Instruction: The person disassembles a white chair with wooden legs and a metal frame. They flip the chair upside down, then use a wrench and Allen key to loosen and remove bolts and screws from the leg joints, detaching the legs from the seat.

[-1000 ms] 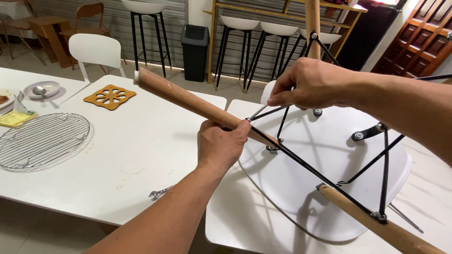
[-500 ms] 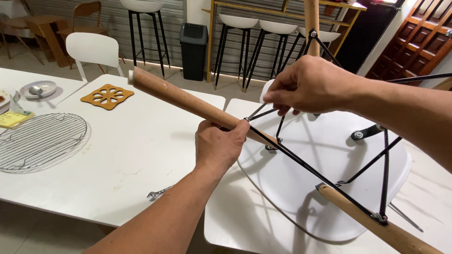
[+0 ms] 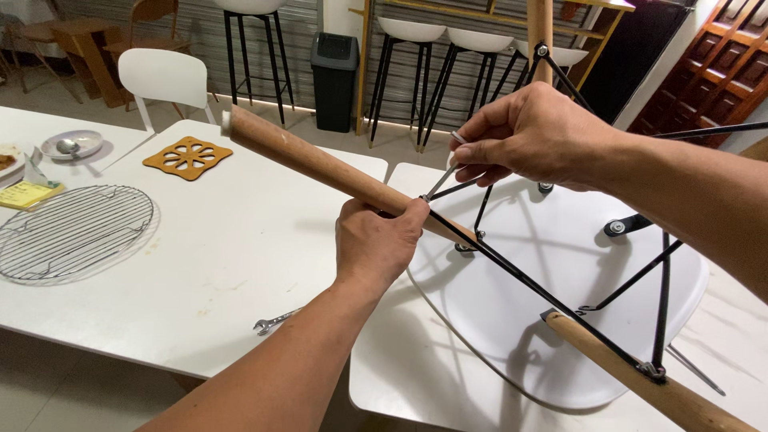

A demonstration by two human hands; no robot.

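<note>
**Wooden leg gripped, slim wrench at the bolt**

I see my left hand (image 3: 374,244) wrapped around a round, smooth wooden chair leg (image 3: 320,166), its grip clamped on the pale brown dowel just above where the black wire bracing (image 3: 512,272) meets it. The leg slants up and to the left, ending in a flat whitish cap. My right hand (image 3: 532,132) pinches a thin, flat metal wrench (image 3: 444,178) between thumb and fingertips, its grip closed on the upper end; the tool's lower tip sits at the joint on the leg, right beside my left thumb.

The chair is upside down: its glossy white moulded plastic seat shell (image 3: 560,320) rests on the white surface (image 3: 216,264), with thin black steel rods crossing above it. A second wooden leg (image 3: 640,376) runs out toward the lower right, and a third rises behind my right hand.

On the surface, near my left forearm, lies a small silver spanner (image 3: 272,322). Farther left sit a round wire cooling rack (image 3: 72,232) and an orange cut-out trivet (image 3: 190,157) with petal-shaped holes.
</note>
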